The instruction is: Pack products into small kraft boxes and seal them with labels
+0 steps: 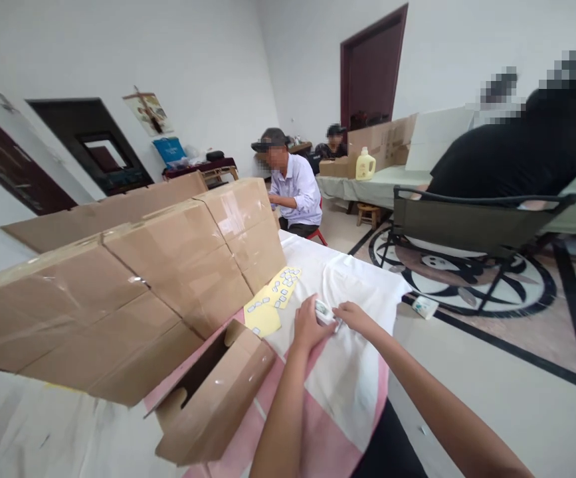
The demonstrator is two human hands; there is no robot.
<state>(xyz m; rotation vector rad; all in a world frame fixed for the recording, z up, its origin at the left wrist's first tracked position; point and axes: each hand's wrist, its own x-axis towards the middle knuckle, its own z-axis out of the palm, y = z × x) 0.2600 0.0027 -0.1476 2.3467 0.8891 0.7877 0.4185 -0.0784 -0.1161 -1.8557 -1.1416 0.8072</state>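
Note:
My left hand [307, 323] is wrapped round a small white object [323, 313] with faint greenish markings, just above the cloth. Its kind is not clear. On the object's other side, the fingers of my right hand [351, 315] are pinched together near its edge; whatever is between them is too small to make out. Yellow sheets [268, 317] bearing several small white pieces with dark outlines lie on the cloth [345, 272], just left of my hands. An open cardboard box [228, 392] stands nearer to me on the left.
Tall taped cardboard boxes [168, 265] form a wall along the left. A person in a light shirt [300, 189] sits beyond the table. At right, another person in black [507, 146] sits in a folding chair [457, 222]. A white packet [424, 307] lies on the floor.

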